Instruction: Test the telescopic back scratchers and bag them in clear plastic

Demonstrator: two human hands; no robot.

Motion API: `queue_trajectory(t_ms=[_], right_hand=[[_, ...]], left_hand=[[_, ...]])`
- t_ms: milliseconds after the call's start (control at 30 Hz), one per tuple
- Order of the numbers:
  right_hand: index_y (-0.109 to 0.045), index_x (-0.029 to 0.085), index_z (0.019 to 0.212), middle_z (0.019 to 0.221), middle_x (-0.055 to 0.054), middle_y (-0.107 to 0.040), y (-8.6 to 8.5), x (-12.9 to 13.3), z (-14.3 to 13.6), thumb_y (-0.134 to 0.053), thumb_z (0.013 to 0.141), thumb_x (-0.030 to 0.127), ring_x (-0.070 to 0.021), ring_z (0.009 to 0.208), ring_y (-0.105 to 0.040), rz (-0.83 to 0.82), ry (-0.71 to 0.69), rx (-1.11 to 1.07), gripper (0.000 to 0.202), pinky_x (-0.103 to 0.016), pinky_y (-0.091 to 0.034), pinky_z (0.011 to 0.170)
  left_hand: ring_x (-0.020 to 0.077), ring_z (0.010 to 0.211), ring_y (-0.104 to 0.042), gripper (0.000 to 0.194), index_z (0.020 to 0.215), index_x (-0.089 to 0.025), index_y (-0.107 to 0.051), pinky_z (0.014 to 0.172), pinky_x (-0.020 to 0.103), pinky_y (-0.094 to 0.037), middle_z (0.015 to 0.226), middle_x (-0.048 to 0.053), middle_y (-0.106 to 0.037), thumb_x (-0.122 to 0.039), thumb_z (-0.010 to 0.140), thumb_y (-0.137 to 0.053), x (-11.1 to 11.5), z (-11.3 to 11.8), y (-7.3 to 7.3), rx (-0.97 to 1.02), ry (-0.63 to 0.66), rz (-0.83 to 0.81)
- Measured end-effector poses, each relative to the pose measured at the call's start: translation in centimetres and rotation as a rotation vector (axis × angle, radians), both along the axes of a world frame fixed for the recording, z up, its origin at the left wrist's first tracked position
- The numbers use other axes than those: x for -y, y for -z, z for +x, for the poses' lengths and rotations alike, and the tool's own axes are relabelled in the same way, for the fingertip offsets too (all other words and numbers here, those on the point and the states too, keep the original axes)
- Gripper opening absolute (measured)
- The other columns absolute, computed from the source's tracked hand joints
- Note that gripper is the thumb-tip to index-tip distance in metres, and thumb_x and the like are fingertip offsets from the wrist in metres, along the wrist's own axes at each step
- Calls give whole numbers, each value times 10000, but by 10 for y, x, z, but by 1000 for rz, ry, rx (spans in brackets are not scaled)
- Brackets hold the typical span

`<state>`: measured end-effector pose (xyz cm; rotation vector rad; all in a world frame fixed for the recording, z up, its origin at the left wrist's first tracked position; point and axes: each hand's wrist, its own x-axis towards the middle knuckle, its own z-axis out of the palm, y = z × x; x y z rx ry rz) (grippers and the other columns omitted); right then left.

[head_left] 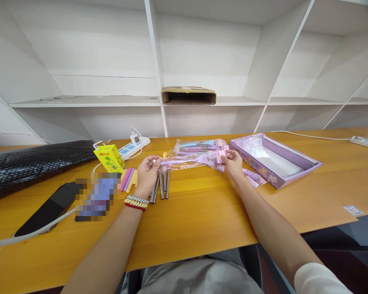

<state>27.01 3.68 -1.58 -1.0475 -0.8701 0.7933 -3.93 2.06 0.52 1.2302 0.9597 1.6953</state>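
Observation:
A clear plastic packet [187,161] with a purple stick-like item inside is stretched between both hands above the table. My left hand [148,173] pinches its left end, and my right hand [232,162] grips the pink label at its right end. Just behind lie more clear packets [199,145] with blue and purple items. Several metal tubes [162,185] rest on the wood beside my left hand. To the right sits an open purple box [282,161] with clear plastic inside, and small purple printed strips [254,177] lie near its front corner.
At left are a yellow carton [109,158], pink, purple and yellow sticks [129,179], a power strip [135,148], a black phone [53,206] with a white cable and a black bubble-wrap roll [39,163]. A cardboard box [188,96] sits on the white shelf.

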Motion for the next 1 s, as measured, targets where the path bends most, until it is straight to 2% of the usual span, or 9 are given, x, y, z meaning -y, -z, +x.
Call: queue_trajectory(t_ms=[133,267,500,700,867,1000], right_hand=[[-567,167,930,679,8,-614,2,-3,1,-674,555,305,-135,578,-564,17,33,60,413,-281,-474,543],[-594,158,856,754,-24,-637,3,-6,1,-651,569,323,-143,632,-574,15,50,106,336,-281,-471,571],[-567,166,774,715,-8,-619,3,-6,3,-682,549,294,-133,613,-566,22,46,75,283,-280,-484,567],[-553,166,734,646,19,-583,-2,-3,2,-743,479,254,-109,544,-538,-22,33,22,330,-251,-455,523],[-575,170,763,640,28,-578,0,-4,3,-767,462,283,-105,543,-533,-11,16,14,374,-250,-454,525],[-596,165,740,626,29,-578,0,-2,3,-761,502,335,-94,531,-516,-37,-52,61,336,-231,-441,500]], left_hand=[[132,748,-623,275,870,-174,-588,679,256,-506,814,21,-654,-315,663,-703,-1,0,3,-23,-4,4],[123,736,-613,279,873,-176,-591,647,233,-495,802,19,-648,-321,663,-703,-1,0,3,-36,-8,3],[114,700,-600,306,878,-169,-593,601,215,-485,790,20,-639,-335,650,-711,0,1,1,-42,-10,0],[110,694,-600,304,869,-172,-587,607,218,-492,794,14,-638,-335,647,-715,2,2,-1,-22,3,-15],[114,686,-602,321,873,-168,-587,583,211,-487,801,23,-642,-351,642,-714,2,2,-1,-37,-10,-18],[103,658,-595,298,863,-172,-590,558,198,-475,782,16,-642,-330,643,-716,2,2,-1,-22,-4,-13]])
